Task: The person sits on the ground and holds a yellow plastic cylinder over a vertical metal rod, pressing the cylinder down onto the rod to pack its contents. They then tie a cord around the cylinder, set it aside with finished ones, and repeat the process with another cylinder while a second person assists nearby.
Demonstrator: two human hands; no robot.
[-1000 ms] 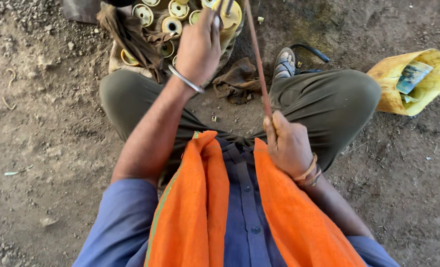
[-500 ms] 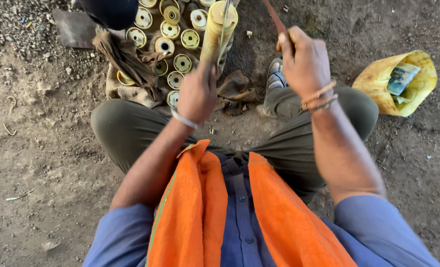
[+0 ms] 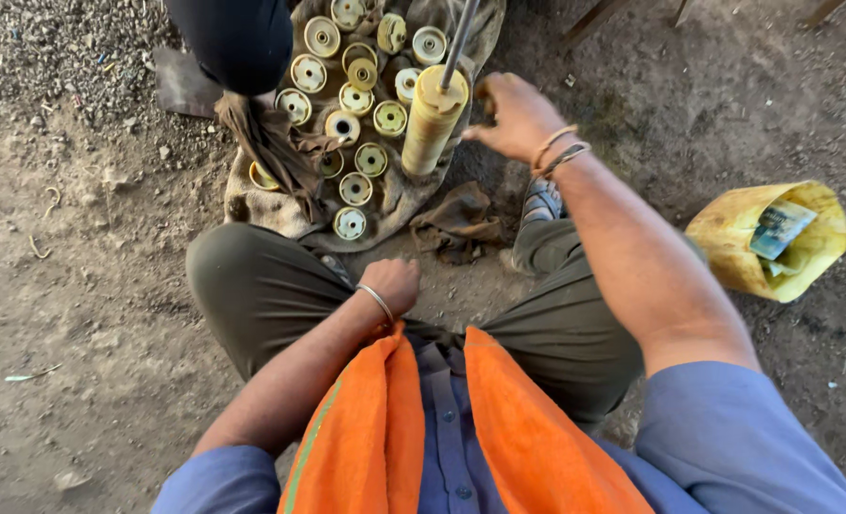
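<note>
**Yellow cylinder on a rod, one hand beside it, one drawn back**

The right hand (image 3: 513,114) is held just beside the tall yellow cylinder (image 3: 432,119), on its right. The fingers are curled loosely and no contact with the cylinder can be made out, so whether anything is gripped cannot be told. The left hand (image 3: 394,284) is rested well below the cylinder, between the knees, in a loose fist; nothing is seen inside it.

The cylinder is stood tilted on the brown cloth (image 3: 394,195), and a thin metal rod (image 3: 461,40) is seen rising from its top end, as though the cylinder were threaded on it and kept propped that way. To the left of the cylinder, small round yellow spools (image 3: 356,133) are laid flat on the cloth, probably to be kept off the dirt and within reach. Far right of the cylinder, a yellow bag (image 3: 727,238) is left open on the ground.
</note>
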